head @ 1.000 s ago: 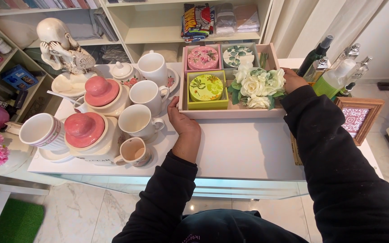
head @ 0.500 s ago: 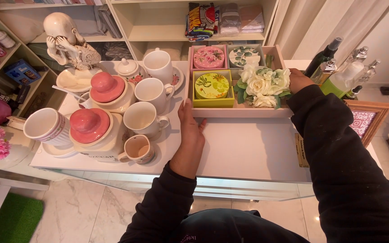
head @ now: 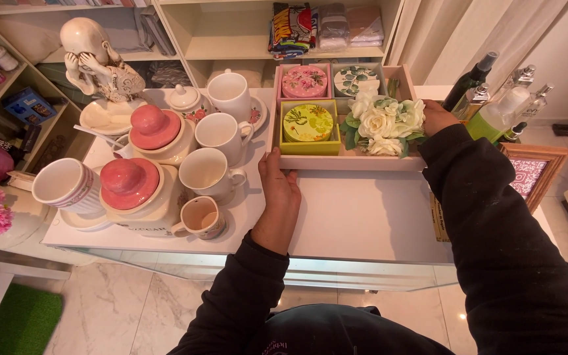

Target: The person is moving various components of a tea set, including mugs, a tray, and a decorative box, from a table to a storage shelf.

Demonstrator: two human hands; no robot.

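Observation:
A pale wooden tray (head: 343,162) rests on a white tabletop (head: 363,217). Inside it sit a pink round tin (head: 304,81), a white leaf-patterned tin (head: 356,79), a yellow-green tin (head: 307,123) in a yellow box, and a bunch of white artificial flowers (head: 382,121). My left hand (head: 277,184) grips the tray's near left corner. My right hand (head: 436,115) holds the tray's right side, partly hidden behind the flowers. Both arms wear black sleeves.
Left of the tray stand several white mugs (head: 208,172), two pink-lidded jars (head: 129,184), a striped cup (head: 67,185) and a pale figurine (head: 96,59). Bottles (head: 501,112) and a framed picture (head: 530,174) stand to the right. Shelves (head: 231,46) lie behind.
The view has shifted slightly, with the tray and table sitting lower in frame. Both hands keep their hold on the tray's left corner and right side.

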